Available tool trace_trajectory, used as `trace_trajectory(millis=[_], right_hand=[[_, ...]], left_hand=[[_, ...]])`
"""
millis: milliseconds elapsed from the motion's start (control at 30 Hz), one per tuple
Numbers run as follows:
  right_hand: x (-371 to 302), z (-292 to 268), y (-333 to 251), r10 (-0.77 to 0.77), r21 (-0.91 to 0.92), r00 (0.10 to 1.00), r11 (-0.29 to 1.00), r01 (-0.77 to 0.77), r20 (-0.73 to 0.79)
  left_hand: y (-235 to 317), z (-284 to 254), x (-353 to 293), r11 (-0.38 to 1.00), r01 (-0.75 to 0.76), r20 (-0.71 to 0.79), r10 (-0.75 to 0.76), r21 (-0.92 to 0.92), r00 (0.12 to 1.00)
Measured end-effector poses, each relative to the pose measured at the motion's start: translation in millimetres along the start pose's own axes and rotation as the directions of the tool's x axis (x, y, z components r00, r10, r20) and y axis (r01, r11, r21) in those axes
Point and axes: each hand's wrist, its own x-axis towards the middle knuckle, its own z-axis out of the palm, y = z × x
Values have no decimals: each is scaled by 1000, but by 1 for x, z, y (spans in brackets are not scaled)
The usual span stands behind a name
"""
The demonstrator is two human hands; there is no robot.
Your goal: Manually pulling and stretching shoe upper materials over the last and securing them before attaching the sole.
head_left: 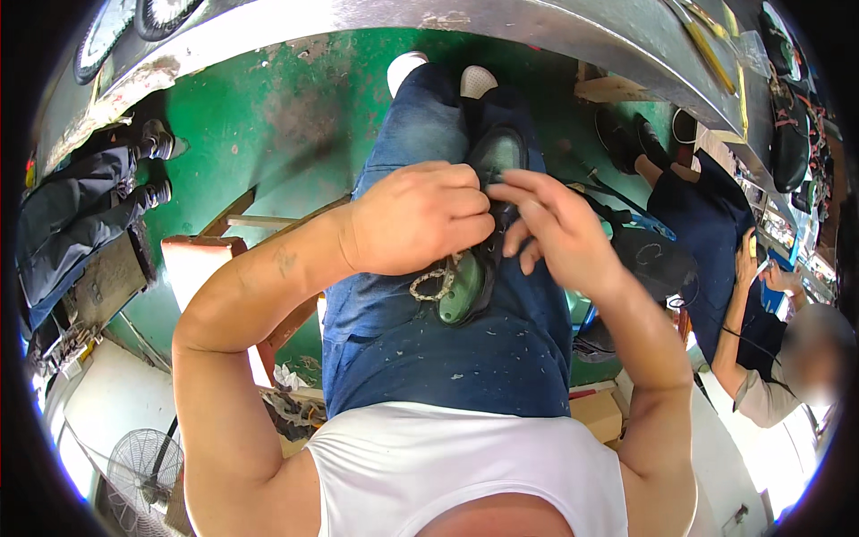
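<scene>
A dark shoe (498, 159) with a green inside at its heel end lies lengthwise on my lap, its toe pointing away from me. My left hand (422, 219) is closed in a fist against the shoe's left side; whatever its fingertips pinch is hidden. From beneath that hand a beige patterned shoelace (431, 288) hangs in a loop beside the heel opening. My right hand (559, 228) is over the shoe's right side, fingers bent but apart, slightly blurred, with nothing visible in them. Both hands cover the middle of the shoe.
A metal-edged worktable (358, 16) curves across the far side, with shoe soles (106, 40) at its left and more shoes (789, 134) at its right. A co-worker (716, 233) sits at the right, hands busy. Another person's legs (89, 201) show at left. A wooden stool (204, 255) stands beside my left arm.
</scene>
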Motion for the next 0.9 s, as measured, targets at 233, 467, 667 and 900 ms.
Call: trace_trajectory(millis=[233, 467, 667, 900], right_hand=[[46, -22, 1, -36, -300, 908, 938, 175, 416], [35, -36, -11, -138, 221, 864, 975, 32, 484], [8, -80, -19, 101, -356, 806, 924, 141, 584], [16, -47, 24, -613, -903, 754, 146, 403, 237]], left_hand=[[-6, 9, -15, 910, -60, -197, 153, 410, 968], [-6, 0, -46, 932, 357, -138, -347, 55, 928], [0, -17, -64, 782, 622, 64, -624, 43, 779], [-11, -3, -59, -149, 480, 494, -425, -864, 758]])
